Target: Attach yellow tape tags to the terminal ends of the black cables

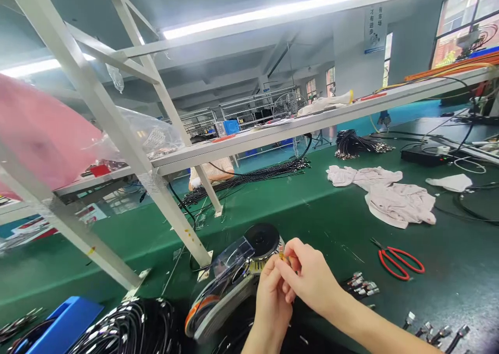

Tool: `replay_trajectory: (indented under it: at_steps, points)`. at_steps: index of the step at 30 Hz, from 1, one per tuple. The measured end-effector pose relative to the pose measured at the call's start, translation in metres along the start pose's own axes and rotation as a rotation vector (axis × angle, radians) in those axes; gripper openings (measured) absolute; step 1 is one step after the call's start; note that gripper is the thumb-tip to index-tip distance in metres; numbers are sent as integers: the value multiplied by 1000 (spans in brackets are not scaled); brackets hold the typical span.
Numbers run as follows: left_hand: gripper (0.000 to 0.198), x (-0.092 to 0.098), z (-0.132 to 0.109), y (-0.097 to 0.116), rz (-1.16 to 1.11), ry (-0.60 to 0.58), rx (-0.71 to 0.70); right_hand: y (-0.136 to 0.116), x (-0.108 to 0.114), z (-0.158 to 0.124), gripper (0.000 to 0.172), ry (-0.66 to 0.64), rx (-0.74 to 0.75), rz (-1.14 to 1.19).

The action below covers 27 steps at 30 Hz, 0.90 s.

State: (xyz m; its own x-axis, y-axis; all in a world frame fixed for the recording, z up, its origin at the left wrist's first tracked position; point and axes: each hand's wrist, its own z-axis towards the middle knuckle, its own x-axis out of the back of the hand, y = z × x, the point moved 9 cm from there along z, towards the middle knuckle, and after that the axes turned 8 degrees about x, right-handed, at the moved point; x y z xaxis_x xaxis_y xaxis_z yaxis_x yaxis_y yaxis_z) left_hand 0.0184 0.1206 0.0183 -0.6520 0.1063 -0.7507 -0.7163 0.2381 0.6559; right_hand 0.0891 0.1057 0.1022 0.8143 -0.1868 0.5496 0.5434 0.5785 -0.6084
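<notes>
My left hand and my right hand meet over the front of the bench, fingertips pinched together. A small gold-coloured part shows between their fingertips; its exact kind is too small to make out. Just behind my fingers stands a bench device with a round black disc and a clear plastic cover. To the right of my right wrist lies a bundle of black cables with silver metal connectors. Further right rests a pair of red-handled scissors, its blades pointing away.
Coiled black cables and a blue holder sit at front left. White shelf posts rise left of the device. Pale cloths, a black box and cable bundles lie further back. Loose connectors are at front right.
</notes>
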Motion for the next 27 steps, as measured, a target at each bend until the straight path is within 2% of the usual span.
replay_trajectory:
  at_steps: [5,8,12,15,19,22,27]
  points:
    - [20,-3,0,1,-7,-32,-2,6,1,-1,17,11,8,96]
    - [21,-5,-1,-2,-25,-54,24,15,-4,-3,19,-12,-37,330]
    - [22,-9,-5,-9,-76,-88,73,29,-18,-7,21,-57,-171,717]
    - [24,-12,-7,-14,-98,-127,115,39,-25,-12,26,-47,-258,890]
    - [24,-15,-6,-18,-137,-193,155,46,-29,-15,28,-33,-288,989]
    - [21,-22,-8,-22,-138,-289,240,47,-28,-14,28,-47,-274,1040]
    - [19,-36,-20,-37,-37,-472,452,30,-22,-12,24,-221,-145,1045]
